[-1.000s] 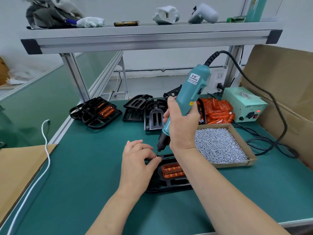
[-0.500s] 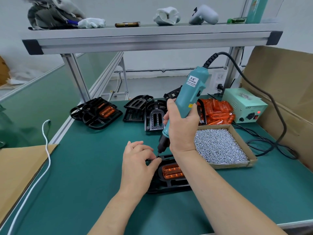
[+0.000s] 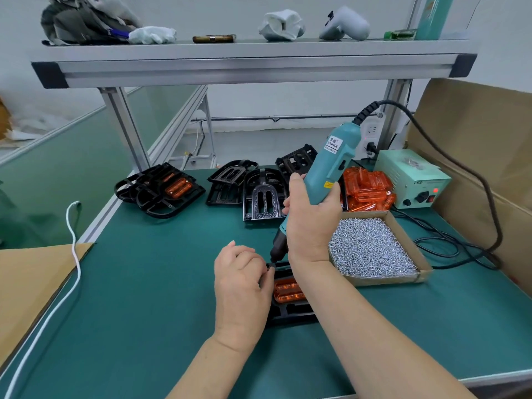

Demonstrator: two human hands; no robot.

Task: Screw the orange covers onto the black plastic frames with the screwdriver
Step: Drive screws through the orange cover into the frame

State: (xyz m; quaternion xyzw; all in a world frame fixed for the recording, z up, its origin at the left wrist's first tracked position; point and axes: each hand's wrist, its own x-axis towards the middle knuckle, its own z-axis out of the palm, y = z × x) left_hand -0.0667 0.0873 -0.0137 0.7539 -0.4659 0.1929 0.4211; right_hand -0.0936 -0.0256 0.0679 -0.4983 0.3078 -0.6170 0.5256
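My right hand (image 3: 309, 223) grips the teal electric screwdriver (image 3: 328, 171), tilted with its black tip down on the far left corner of a black plastic frame (image 3: 290, 313) lying on the green mat. An orange cover (image 3: 288, 289) sits in that frame. My left hand (image 3: 241, 286) rests on the frame's left side, fingers curled, thumb and fingertips pinched at the frame's corner right by the tip. Whatever lies under the tip is hidden. My forearms cover much of the frame.
A cardboard tray of silver screws (image 3: 371, 249) lies right of my right hand. Behind it are loose orange covers (image 3: 367, 191), a pale green power supply (image 3: 414, 177) with cables, bare black frames (image 3: 259, 194), and frames with orange covers (image 3: 161, 190) at back left. Cardboard (image 3: 28, 280) lies left.
The screwdriver and both hands stay at the frame's corner; the tool has tilted and shifted only slightly. Nothing was let go or picked up.
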